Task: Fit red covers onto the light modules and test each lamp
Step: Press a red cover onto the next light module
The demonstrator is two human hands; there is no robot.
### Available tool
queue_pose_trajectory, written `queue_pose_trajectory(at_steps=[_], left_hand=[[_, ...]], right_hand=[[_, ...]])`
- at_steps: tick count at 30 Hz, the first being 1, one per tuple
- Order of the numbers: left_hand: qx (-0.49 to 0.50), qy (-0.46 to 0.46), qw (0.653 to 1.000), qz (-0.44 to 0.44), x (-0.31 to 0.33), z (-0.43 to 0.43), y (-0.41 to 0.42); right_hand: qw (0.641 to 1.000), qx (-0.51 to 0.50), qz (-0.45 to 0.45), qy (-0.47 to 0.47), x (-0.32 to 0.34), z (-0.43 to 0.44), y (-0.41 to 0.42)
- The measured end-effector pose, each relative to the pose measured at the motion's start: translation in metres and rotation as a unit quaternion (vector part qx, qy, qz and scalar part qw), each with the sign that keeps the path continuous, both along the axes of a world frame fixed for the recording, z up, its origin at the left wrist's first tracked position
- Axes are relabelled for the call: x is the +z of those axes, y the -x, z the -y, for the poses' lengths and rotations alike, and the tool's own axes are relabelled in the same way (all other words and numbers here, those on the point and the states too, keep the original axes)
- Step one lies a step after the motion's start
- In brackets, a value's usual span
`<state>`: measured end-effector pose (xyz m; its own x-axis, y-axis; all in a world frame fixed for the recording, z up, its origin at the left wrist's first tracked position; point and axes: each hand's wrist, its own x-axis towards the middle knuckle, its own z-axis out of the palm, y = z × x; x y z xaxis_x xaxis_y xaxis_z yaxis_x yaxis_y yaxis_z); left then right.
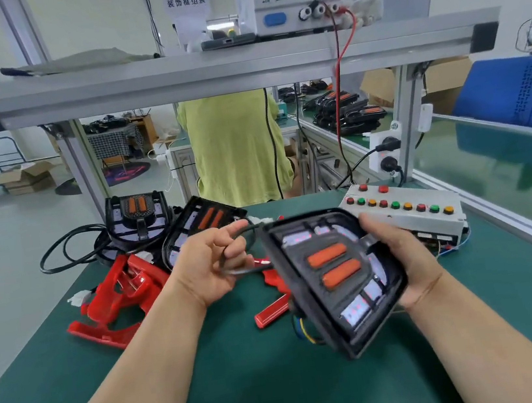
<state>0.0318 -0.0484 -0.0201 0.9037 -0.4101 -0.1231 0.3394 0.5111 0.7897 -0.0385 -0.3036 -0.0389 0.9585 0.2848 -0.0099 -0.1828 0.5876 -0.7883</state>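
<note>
The right hand [399, 261] grips the black plastic light module [335, 280] aloft, the left hand [218, 262] pinches its black cable [243, 267] — a tug could strain the wires.

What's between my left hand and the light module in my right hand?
Head view: a black cable, gripped by the left hand, spans the gap to the light module; a red cover lies on the mat below.

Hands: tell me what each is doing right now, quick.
Left hand: closed, fingers curled round the black cable.
Right hand: closed, gripping the module by its right edge, above the table.
</note>
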Motion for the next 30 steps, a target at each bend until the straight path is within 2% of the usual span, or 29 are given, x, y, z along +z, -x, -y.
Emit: queue_pose_trajectory(at_steps=[3,5,9,12,18,22,25,27,30], left_hand=[[-0.037,-0.051,0.996,0.068,0.008,-0.009,0.005],[-0.029,-0.147,0.980,0.129,0.011,-0.015,0.005],[-0.039,-0.357,0.903,0.237,0.016,-0.023,0.010],[-0.045,-0.435,0.858,0.269,0.017,-0.026,0.013],[-0.015,-0.514,0.813,0.272,0.031,-0.024,0.020],[-0.053,-0.589,0.742,0.317,0.042,-0.028,0.024],[-0.039,-0.619,0.698,0.358,0.037,-0.022,0.020],[-0.013,-0.616,0.706,0.349,0.027,-0.017,0.015],[0.023,-0.620,0.717,0.317,0.008,-0.018,0.008]], right_hand=[[0.998,0.015,-0.009,0.065,-0.003,-0.008,-0.002],[0.995,0.030,-0.020,0.090,-0.004,-0.015,-0.002],[0.990,0.035,-0.036,0.133,-0.004,-0.027,-0.001],[0.986,0.011,-0.056,0.154,-0.004,-0.039,0.001],[0.971,-0.067,-0.091,0.210,-0.008,-0.061,0.004],[0.962,-0.116,-0.085,0.231,-0.011,-0.080,0.007],[0.953,-0.118,-0.080,0.269,-0.014,-0.085,0.007],[0.940,-0.099,-0.061,0.322,-0.009,-0.078,0.007],[0.927,-0.005,-0.022,0.374,0.005,-0.058,0.011]])
